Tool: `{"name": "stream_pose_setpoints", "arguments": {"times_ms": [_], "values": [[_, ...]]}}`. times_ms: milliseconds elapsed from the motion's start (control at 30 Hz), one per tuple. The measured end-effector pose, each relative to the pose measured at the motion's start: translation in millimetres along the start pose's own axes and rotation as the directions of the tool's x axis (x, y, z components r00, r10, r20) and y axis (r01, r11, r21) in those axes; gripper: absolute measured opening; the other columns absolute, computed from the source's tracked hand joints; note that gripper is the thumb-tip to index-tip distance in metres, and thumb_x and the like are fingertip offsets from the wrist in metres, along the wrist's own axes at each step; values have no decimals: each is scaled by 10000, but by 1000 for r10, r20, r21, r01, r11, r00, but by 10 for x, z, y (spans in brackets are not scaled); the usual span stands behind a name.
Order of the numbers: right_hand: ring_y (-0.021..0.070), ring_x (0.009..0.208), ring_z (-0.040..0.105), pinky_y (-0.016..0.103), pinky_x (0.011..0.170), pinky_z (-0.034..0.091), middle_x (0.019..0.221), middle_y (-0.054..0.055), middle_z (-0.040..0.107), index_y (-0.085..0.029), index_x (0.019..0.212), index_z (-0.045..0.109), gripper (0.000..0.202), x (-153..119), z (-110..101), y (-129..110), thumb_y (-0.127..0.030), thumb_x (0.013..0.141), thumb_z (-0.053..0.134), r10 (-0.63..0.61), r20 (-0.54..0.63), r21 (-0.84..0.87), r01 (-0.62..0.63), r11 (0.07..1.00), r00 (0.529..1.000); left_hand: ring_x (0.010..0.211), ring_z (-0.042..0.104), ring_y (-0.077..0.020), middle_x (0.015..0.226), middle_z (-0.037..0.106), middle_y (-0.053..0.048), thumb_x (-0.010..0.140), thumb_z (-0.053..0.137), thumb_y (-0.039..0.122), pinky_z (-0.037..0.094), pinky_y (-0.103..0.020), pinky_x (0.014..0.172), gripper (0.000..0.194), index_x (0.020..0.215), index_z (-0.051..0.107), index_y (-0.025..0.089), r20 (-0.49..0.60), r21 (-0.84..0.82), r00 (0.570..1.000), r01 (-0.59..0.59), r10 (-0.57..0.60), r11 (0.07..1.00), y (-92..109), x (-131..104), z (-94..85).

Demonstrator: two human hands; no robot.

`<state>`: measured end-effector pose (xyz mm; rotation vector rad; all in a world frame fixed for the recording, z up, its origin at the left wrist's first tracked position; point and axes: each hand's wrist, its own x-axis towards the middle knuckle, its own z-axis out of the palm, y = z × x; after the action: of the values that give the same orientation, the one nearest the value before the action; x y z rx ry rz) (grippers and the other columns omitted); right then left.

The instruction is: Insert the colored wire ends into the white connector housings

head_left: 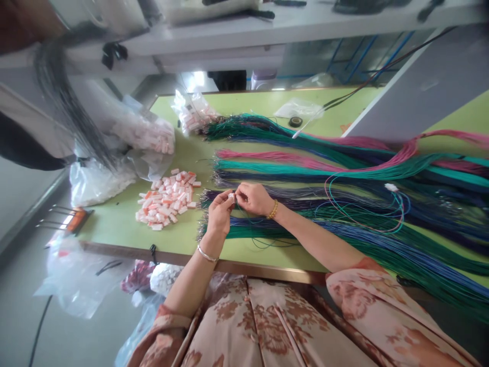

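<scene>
Connector [231, 197] was gripped between the fingertips of the left hand [219, 211].
Fingers of the right hand [254, 199] were pinched closed just beside it, their contents too small to make out. Wire bundles [275, 166] crossed the green table [114, 216], cut off at right; beyond ran a pale shelf [214, 41].

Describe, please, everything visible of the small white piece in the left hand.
The small white piece looks like hard plastic and seems block-shaped, though fingers hide part of it and finer details are too small to tell. The left hand pinches it at the fingertips, over the wire bundles and, in the picture, right of the heap of white and orange pieces. The right hand is close beside it; I cannot tell whether they touch.
</scene>
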<state>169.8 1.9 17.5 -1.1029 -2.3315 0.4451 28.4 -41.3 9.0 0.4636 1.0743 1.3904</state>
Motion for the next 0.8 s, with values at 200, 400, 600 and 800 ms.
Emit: {"name": "stream_pose_setpoints", "arguments": {"times_ms": [200,400,600,800], "values": [[140,668,523,250,646,370,780,61,630,-158,783,604,152,-62,-102,44,-235,842,487,-16,-47,32,18,999,999,664,579,-91,750,685,-21,565,803,130,426,-251,692,260,808,711,130,35,37,999,23,-24,999,70,24,128],[136,699,573,243,673,429,837,59,690,-150,858,672,198,183,-494,383,-278,858,521,101,-101,225,-77,971,990,652,574,-83,768,686,-25,584,764,105,429,-232,666,262,838,706,129,59,-9,996,71,-70,997,139,217,136],[157,753,618,244,683,425,842,51,725,-162,849,719,129,653,-423,833,-209,779,621,359,67,-86,-353,932,931,654,577,-75,791,687,-36,609,745,93,432,-219,650,260,862,692,119,63,-31,992,115,-112,993,78,296,70],[185,837,624,261,709,425,949,71,718,-184,880,708,134,773,-202,911,-245,815,608,384,95,-298,-342,891,918,676,584,-78,782,689,-28,617,742,97,446,-206,654,245,854,692,136,69,-27,990,128,-126,991,39,287,37]]}}
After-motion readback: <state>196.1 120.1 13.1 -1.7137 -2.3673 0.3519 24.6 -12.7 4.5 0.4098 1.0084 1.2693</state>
